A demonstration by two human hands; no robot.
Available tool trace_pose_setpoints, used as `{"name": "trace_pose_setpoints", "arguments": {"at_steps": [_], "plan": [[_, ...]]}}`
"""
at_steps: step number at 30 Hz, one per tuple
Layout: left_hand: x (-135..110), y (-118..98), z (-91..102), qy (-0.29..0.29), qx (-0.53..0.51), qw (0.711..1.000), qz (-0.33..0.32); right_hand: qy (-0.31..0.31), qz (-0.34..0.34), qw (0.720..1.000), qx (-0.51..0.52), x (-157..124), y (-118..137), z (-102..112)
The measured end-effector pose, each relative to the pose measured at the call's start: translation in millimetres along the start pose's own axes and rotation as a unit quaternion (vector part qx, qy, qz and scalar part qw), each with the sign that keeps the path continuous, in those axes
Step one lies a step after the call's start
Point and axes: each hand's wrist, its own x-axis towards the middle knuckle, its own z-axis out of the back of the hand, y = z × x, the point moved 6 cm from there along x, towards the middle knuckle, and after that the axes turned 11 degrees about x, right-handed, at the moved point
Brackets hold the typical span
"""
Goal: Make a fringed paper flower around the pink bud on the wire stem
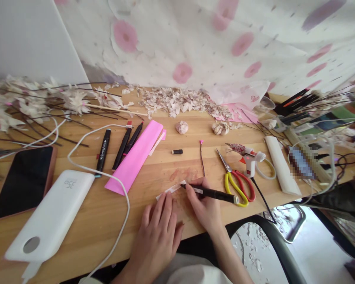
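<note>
My right hand grips a black marker, its tip at the right end of a narrow white paper strip. With fingers stretched out, my left hand lies flat and its fingertips press the strip against the wooden table. Reddish stains mark the wood just beyond the strip. A black marker cap lies farther back. Beyond my right hand is a dark thin stem with a pink tip. Scissors with yellow and red handles rest to the right.
Left are folded pink paper, several markers, a white power bank with its cable, and a phone. A glue gun and rolled white paper lie right. Garlic bulbs and heaped dry skins sit behind.
</note>
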Motion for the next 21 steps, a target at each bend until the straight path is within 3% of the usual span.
{"name": "trace_pose_setpoints", "arguments": {"at_steps": [17,21], "plan": [[-0.7,-0.1,-3.3,0.01,-0.007,1.0,0.004,-0.025,0.016,1.0,0.003,0.2,-3.6,6.9],[-0.3,0.1,-2.6,0.008,-0.007,1.0,0.006,0.016,0.022,1.0,0.002,-2.5,0.4,-3.4]]}}
